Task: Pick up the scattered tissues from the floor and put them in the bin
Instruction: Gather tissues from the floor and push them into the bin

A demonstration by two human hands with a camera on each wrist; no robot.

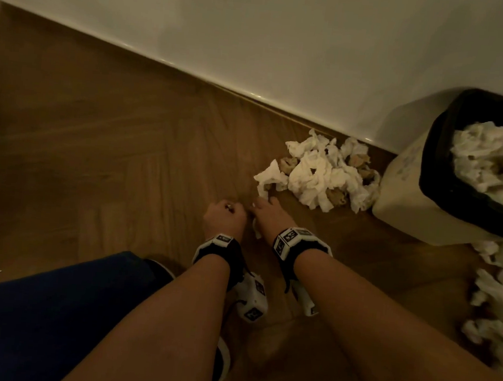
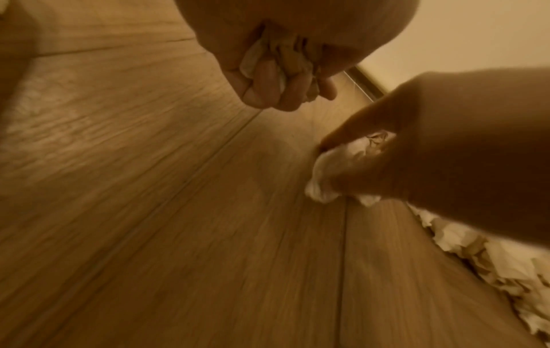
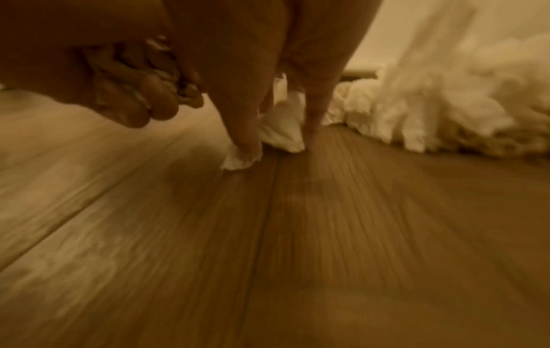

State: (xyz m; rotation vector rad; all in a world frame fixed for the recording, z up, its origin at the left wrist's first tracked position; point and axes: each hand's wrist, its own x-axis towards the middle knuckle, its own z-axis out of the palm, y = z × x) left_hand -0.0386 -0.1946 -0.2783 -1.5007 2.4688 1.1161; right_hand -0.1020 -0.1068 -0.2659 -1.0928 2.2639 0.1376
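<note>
A pile of crumpled white and brownish tissues (image 1: 329, 170) lies on the wooden floor by the skirting board. Right of the pile stands a pale bin (image 1: 404, 189) with a black liner, heaped with tissues. My left hand (image 1: 230, 211) is a fist gripping a wad of crumpled tissues (image 2: 285, 61), held just above the floor. Beside it, my right hand (image 1: 263, 202) reaches down at the pile's near edge. Its thumb and a finger (image 3: 312, 113) pinch a white tissue (image 3: 285, 127) that touches the floor.
More loose tissues (image 1: 500, 306) spread over the floor in front of the bin at the right edge. A white wall (image 1: 289, 40) runs behind the pile. My knee in blue cloth (image 1: 48, 309) and a shoe sit at the lower left. Bare wooden floor (image 1: 95, 144) stretches left.
</note>
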